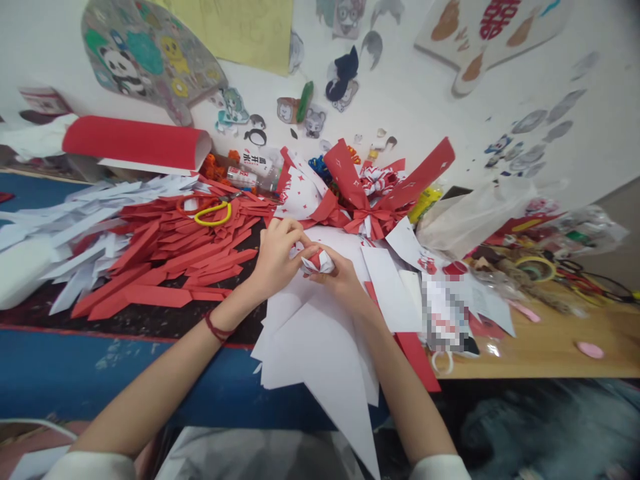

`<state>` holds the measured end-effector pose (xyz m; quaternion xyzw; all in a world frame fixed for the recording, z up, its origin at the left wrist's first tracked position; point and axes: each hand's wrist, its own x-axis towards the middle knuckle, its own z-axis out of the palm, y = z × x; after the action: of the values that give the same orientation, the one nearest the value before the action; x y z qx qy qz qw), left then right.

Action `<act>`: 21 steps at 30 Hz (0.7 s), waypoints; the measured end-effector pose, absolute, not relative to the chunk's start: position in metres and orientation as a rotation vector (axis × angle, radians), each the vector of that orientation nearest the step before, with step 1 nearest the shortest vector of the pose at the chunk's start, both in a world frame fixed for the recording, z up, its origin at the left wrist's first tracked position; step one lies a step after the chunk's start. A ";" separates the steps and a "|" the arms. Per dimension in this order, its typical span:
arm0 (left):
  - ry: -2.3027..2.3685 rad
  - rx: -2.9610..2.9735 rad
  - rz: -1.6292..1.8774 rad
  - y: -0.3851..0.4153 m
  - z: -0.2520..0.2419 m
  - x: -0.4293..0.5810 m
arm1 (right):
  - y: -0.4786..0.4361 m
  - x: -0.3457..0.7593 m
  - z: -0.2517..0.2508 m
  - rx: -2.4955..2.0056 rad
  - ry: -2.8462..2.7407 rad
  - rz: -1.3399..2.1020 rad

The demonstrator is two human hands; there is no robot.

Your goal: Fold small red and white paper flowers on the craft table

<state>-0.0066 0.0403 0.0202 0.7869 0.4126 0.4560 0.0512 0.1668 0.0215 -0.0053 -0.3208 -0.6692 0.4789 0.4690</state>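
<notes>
A small red and white folded paper piece [319, 262] is held between both hands above white paper sheets [320, 333]. My right hand [343, 277] has its fingers closed round the right side and underside of the piece. From the left, my left hand [280, 257] pinches its upper edge with thumb and fingertips; a dark red band circles that wrist. Red paper strips [190, 260] and white paper strips [80, 227] lie heaped to the left. Just beyond my hands stand folded red and white paper pieces with sparkle patterns [370, 207].
Yellow-handled scissors [213, 215] rest on the red strips. A red paper roll [135, 143] lies at the back left, near a clear bottle [255, 177]. On the right are a plastic bag [480, 217], a tape roll [535, 267] and cables. The wall behind carries stickers.
</notes>
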 end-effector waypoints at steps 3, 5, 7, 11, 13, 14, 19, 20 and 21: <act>1.316 2.420 1.416 0.040 0.022 -0.007 | 0.022 0.165 -0.005 -0.777 -1.604 1.182; 1.254 2.317 1.482 0.039 0.026 -0.009 | 0.022 0.164 -0.002 -0.773 -1.563 1.174; 1.100 2.231 1.515 0.038 0.030 -0.013 | 0.022 0.164 0.001 -0.777 -1.521 1.133; 0.984 2.271 1.474 0.036 0.032 -0.017 | 0.021 0.164 0.003 -0.795 -1.503 1.111; 0.992 2.277 1.479 0.036 0.031 -0.016 | 0.022 0.165 0.001 -0.788 -1.529 1.150; 0.982 2.271 1.476 0.036 0.031 -0.016 | 0.022 0.165 0.000 -0.782 -1.539 1.161; 1.033 2.313 1.444 0.031 0.030 -0.010 | 0.022 0.165 -0.003 -0.894 -1.593 1.000; 1.078 2.327 1.451 0.029 0.029 -0.009 | 0.021 0.165 -0.002 -0.955 -1.622 0.893; 1.132 2.341 1.460 0.028 0.029 -0.007 | 0.020 0.165 -0.002 -1.013 -1.652 0.760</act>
<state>-0.0075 0.0276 0.0288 0.7826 0.3784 0.4879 0.0795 0.1652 0.0205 -0.0016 -0.4198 -0.6849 0.3149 0.5056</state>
